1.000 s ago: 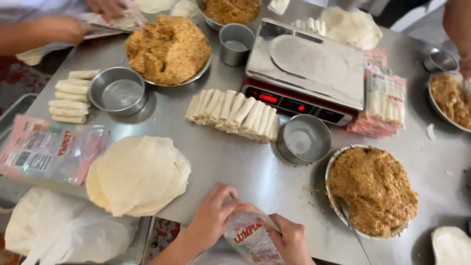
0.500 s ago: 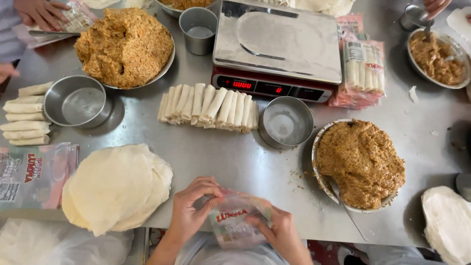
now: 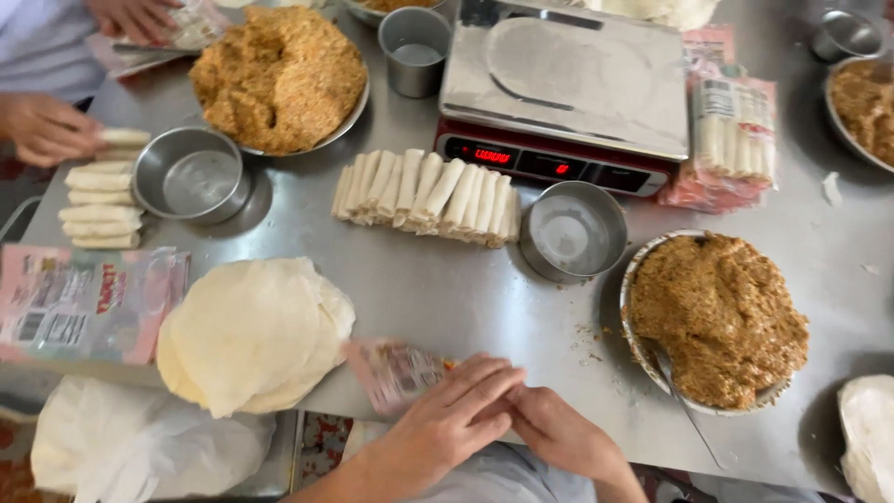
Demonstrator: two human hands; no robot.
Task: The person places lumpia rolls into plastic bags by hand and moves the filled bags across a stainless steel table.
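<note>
At table edge, left hand [image 3: 456, 410] pinching packet [image 3: 396, 373], right hand [image 3: 554, 428] touching it

At the steel table's [image 3: 447, 298] near edge, your left hand [image 3: 456, 414] and right hand [image 3: 559, 433] meet over a pink printed packet [image 3: 396, 371], beside stacked round wrappers [image 3: 251, 331], a bowl of brown filling [image 3: 717, 317] and a row of rolled spring rolls [image 3: 424, 196].

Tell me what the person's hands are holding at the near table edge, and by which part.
The left hand holds a small printed plastic packet by its right end; the right hand touches the left hand.
</note>
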